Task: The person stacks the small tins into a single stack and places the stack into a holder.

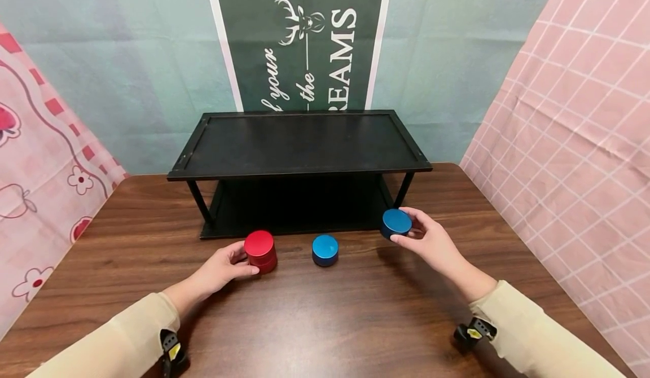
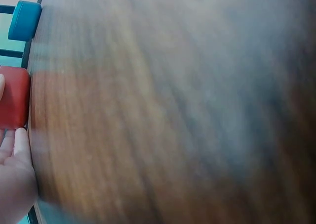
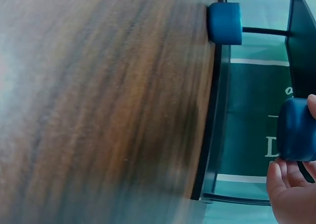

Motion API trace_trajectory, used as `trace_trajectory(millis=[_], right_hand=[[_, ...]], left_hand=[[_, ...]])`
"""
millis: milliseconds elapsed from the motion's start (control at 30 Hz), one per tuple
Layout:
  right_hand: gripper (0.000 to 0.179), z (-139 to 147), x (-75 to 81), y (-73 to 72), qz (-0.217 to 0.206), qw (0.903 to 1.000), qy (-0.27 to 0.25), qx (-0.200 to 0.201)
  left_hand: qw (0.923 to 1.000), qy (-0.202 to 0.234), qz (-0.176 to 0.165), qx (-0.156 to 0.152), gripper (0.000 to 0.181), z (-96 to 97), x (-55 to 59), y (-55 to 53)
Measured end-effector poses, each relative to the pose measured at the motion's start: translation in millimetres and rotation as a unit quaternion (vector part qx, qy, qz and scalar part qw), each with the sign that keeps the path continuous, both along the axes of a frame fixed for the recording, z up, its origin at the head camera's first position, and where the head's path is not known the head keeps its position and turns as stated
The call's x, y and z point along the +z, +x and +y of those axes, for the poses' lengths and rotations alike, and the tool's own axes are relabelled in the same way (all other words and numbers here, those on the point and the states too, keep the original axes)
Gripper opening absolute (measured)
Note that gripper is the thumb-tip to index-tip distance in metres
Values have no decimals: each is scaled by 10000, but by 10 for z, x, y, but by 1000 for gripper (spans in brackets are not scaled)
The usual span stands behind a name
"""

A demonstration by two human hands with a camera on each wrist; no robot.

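Observation:
My left hand (image 1: 223,266) grips a red round tin (image 1: 260,251) that stands upright on the wooden table, thumb on its near side. A seam runs round the tin's lower part. In my right hand (image 1: 430,244) is a blue round tin (image 1: 396,223), pinched between thumb and fingers and raised off the table near the rack's front right corner. The right wrist view also has this held blue tin (image 3: 295,129), apart from the tabletop. Between the hands, a second blue tin (image 1: 325,250) stands on the table, touched by neither hand.
Behind the tins is a black two-level rack (image 1: 299,144), its lower shelf (image 1: 299,203) low over the wooden table (image 1: 315,321). A teal cloth backdrop hangs behind it. Pink cloths (image 1: 584,141) hang along both sides.

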State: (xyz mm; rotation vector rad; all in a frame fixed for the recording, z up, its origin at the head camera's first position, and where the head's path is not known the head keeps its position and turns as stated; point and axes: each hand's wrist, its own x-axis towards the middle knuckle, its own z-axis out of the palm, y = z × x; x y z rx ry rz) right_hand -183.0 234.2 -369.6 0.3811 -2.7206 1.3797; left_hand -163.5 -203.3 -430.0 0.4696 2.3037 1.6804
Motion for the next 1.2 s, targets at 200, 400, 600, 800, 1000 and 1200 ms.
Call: trace_trajectory(millis=[200,400,600,800,1000,1200], right_hand=[[60,-8,94,5,50,10000,36,-9],[62,-46,204,-8,193,9998,62,24],[62,-91,308,-23,319,9995,63,-13],[61,-137,322,-16,340,9994,65,35],[61,-210,312,-3,284,9995,-61,120],[61,-289,330,-7,231,9992,-179,259]], left_hand=[[10000,-3,-58,6,61,0,-2,6],[10000,3,-37,14,60,-2,2,4],[9999,80,-85,7,61,-1,9,9],[9998,158,-101,-22,60,9,6,4],[9999,113,-63,-36,60,4,3,-1],[9999,139,-69,-23,60,11,-12,-6]])
